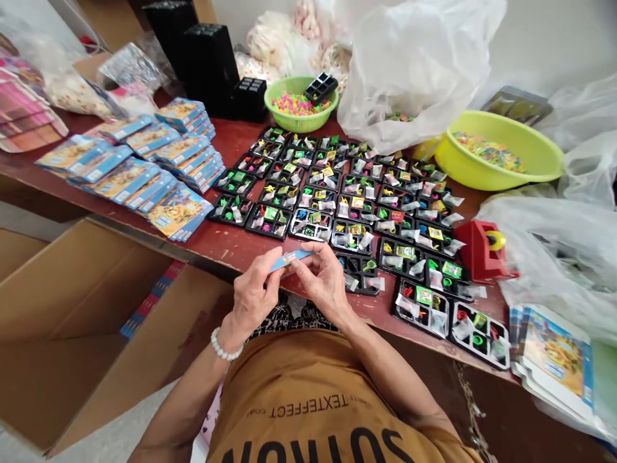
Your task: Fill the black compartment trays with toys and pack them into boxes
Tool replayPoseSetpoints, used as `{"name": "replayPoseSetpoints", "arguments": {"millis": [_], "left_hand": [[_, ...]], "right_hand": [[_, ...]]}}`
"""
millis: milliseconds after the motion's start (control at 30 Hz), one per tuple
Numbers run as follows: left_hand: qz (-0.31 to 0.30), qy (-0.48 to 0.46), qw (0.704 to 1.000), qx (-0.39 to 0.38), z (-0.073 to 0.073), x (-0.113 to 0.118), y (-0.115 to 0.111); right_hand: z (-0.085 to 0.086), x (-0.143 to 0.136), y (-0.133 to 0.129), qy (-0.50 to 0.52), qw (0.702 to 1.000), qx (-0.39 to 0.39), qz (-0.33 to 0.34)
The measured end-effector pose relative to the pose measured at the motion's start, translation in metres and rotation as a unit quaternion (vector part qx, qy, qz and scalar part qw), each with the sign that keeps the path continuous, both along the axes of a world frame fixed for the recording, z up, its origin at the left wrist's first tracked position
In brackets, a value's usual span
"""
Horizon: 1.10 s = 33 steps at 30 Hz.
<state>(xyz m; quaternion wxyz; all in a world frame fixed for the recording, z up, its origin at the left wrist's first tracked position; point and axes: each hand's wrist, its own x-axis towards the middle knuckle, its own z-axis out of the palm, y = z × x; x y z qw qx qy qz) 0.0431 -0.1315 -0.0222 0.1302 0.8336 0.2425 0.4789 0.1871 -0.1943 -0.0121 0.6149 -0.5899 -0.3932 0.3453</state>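
Observation:
Between my two hands, over the table's front edge, is a thin blue printed box (pixel 291 258), its narrow side turned up. My left hand (pixel 258 283) grips its left end with the fingers closed. At the other end my right hand (pixel 324 276) pinches it, thumb on the near side. Just beyond my hands, black compartment trays (pixel 311 225) lie in rows, filled with small colourful plastic pieces and little clear packets. Matching blue boxes (pixel 178 209) are stacked on the table to the left.
Green basket (pixel 299 122) and yellow basin (pixel 501 173) of small pieces stand at the back. A red tape dispenser (pixel 484 251) and flat printed cartons (pixel 554 354) are at right. An open cardboard box (pixel 96 334) sits below left. Black tray stacks (pixel 212 64) stand behind.

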Motion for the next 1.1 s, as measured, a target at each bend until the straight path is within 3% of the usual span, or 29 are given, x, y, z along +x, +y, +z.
{"name": "replayPoseSetpoints", "arguments": {"millis": [167, 300, 433, 500, 567, 700, 733, 800, 933, 1100], "left_hand": [[-0.015, 0.086, 0.996, -0.012, 0.011, -0.001, 0.002], [-0.019, 0.131, 0.986, -0.101, 0.020, 0.000, 0.010], [-0.012, 0.087, 0.968, -0.234, 0.027, -0.008, 0.017], [0.002, 0.002, 0.940, -0.342, 0.031, -0.018, 0.020], [0.041, -0.133, 0.892, -0.431, 0.035, -0.033, 0.029], [0.168, -0.385, 0.780, -0.464, 0.046, -0.067, 0.068], [0.201, -0.413, 0.750, -0.475, 0.047, -0.074, 0.080], [0.233, -0.422, 0.728, -0.487, 0.046, -0.082, 0.102], [0.277, -0.407, 0.728, -0.478, 0.031, -0.082, 0.132], [0.344, -0.344, 0.764, -0.424, 0.012, -0.077, 0.146]], "right_hand": [[-0.005, -0.001, 0.000, 0.011, 1.000, 0.004, 0.005], [-0.011, 0.004, 0.001, -0.043, 0.999, -0.007, 0.014], [-0.022, 0.010, 0.001, -0.157, 0.984, -0.086, 0.021], [-0.025, 0.009, 0.000, -0.172, 0.980, -0.088, 0.038], [-0.026, 0.006, -0.002, -0.171, 0.982, -0.066, 0.053], [-0.024, 0.000, -0.006, -0.156, 0.981, -0.048, 0.101], [-0.024, -0.001, -0.007, -0.144, 0.981, -0.051, 0.116], [-0.024, -0.003, -0.008, -0.116, 0.981, -0.058, 0.145], [-0.027, -0.005, -0.013, -0.077, 0.978, -0.064, 0.184], [-0.028, -0.008, -0.021, -0.034, 0.971, -0.068, 0.226]]}}
